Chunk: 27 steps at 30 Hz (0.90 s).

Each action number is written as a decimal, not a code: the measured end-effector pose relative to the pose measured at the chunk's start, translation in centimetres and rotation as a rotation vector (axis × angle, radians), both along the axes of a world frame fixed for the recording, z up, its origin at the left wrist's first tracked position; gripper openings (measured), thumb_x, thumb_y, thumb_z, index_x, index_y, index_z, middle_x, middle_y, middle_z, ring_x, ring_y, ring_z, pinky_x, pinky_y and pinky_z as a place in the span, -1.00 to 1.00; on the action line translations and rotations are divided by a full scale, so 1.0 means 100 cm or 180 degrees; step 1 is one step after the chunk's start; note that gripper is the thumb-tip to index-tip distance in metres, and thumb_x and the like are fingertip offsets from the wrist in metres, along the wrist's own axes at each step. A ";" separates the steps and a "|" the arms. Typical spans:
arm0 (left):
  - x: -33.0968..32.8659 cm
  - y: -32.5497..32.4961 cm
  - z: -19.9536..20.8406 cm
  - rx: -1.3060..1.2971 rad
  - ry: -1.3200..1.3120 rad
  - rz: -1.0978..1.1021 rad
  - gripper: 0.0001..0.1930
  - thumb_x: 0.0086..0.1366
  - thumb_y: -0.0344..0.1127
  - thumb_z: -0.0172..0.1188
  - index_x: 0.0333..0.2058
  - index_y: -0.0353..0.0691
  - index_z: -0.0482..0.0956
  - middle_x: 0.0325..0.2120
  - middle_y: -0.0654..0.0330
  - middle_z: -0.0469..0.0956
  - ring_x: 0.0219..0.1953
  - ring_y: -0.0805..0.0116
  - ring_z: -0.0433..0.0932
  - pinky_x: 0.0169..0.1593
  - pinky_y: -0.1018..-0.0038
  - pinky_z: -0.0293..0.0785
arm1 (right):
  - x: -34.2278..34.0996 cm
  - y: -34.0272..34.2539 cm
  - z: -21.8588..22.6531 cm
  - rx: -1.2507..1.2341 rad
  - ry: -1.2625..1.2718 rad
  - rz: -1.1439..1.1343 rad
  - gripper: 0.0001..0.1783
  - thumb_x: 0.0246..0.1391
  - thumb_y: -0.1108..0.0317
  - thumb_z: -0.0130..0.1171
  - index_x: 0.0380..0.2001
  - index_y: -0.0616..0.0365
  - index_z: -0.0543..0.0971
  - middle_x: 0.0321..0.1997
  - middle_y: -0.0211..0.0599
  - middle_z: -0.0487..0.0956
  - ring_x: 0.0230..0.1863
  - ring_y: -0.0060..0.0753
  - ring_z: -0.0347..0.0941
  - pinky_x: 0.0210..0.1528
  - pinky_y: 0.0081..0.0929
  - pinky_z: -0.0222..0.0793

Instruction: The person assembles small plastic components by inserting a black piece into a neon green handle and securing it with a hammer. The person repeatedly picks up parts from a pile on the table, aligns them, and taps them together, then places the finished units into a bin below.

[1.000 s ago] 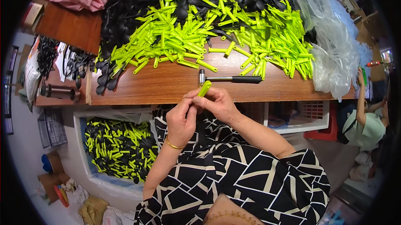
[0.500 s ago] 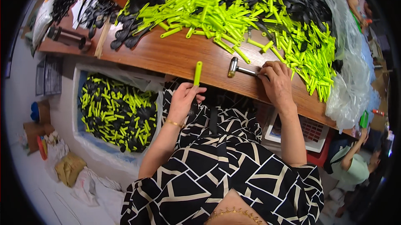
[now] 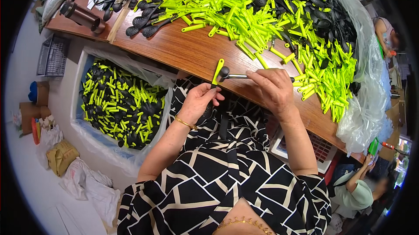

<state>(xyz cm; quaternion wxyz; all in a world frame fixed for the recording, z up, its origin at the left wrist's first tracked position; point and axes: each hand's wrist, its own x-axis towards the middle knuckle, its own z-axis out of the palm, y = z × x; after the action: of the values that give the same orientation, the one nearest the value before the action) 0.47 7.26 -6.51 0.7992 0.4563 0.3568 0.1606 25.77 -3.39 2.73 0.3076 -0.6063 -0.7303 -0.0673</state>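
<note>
Bare tabletop (image 3: 179, 47): open strip along the front edge, from upper left of the frame towards the centre.
Green handles (image 3: 238, 14): heaped from upper centre to right, barring the way across.
Black utensil heads (image 3: 149, 31): crowd the strip's upper-left end.
Held piece (image 3: 218, 70): juts up from the left hand (image 3: 203, 98) at centre.
Hammer (image 3: 237, 76): bridges the central gap towards the right hand (image 3: 275, 90).
Plastic sheet (image 3: 355, 119): bounds the tabletop at right.

Surface (image 3: 183, 47), brown wood-grain. Lime-green handles (image 3: 244, 21), heaped, twelve to two o'clock. Black perforated spoons (image 3: 149, 31), eleven o'clock; brown cylinder (image 3: 82, 15), ten o'clock.
</note>
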 end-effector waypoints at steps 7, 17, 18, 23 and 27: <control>0.001 -0.001 0.004 -0.0149 -0.0020 0.0044 -0.75 0.54 -0.27 0.21 -0.03 -0.37 0.63 -0.20 -0.01 0.76 -0.35 0.46 0.63 -0.14 0.55 0.56 | 0.007 0.013 -0.003 0.0011 -0.0129 0.0053 -0.55 -0.02 0.52 0.33 0.00 -0.03 0.74 -0.14 -0.38 0.70 -0.18 -0.29 0.60 -0.11 -0.32 0.43; -0.016 0.008 -0.003 0.0497 0.0192 0.0382 -0.74 0.56 -0.31 0.17 0.08 -0.34 0.49 -0.33 0.09 0.75 -0.48 0.54 0.56 -0.34 0.64 0.48 | 0.032 -0.013 -0.019 -0.1191 0.0574 -0.0334 -0.72 0.19 0.47 0.29 -0.04 0.04 0.77 -0.12 -0.27 0.71 -0.06 -0.11 0.61 -0.01 -0.23 0.52; -0.032 0.013 -0.007 0.0809 0.0309 0.0387 -0.74 0.56 -0.33 0.17 0.11 -0.32 0.50 -0.34 0.10 0.75 -0.47 0.54 0.59 -0.37 0.62 0.49 | 0.033 -0.019 -0.018 -0.1117 0.0517 -0.0492 -0.72 0.17 0.47 0.31 -0.05 0.02 0.77 -0.12 -0.29 0.70 -0.05 -0.12 0.60 -0.01 -0.23 0.52; -0.155 0.040 -0.048 0.2713 0.2440 0.1253 -0.73 0.45 -0.23 0.27 0.03 -0.20 0.63 -0.40 0.17 0.78 -0.44 0.37 0.72 -0.35 0.39 0.57 | 0.061 -0.036 -0.022 -0.0964 0.0185 -0.0975 -0.78 0.15 0.42 0.36 -0.12 0.05 0.78 -0.12 -0.27 0.69 -0.02 -0.10 0.57 0.04 -0.18 0.48; -0.241 0.056 -0.087 0.3153 0.4307 0.0861 -0.34 0.33 -0.29 0.34 0.35 -0.33 0.37 0.27 -0.21 0.47 0.29 -0.23 0.44 0.31 0.03 0.39 | 0.072 -0.027 -0.027 -0.0746 0.0584 -0.1107 -0.78 0.12 0.38 0.40 -0.14 0.08 0.77 -0.15 -0.26 0.70 -0.05 -0.09 0.57 0.03 -0.14 0.46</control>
<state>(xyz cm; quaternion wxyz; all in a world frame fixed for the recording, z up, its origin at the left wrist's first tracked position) -23.59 12.86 -15.20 0.0955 0.7047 0.6979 0.0849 32.95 -6.09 0.02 0.2840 -0.7582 -0.5865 0.0214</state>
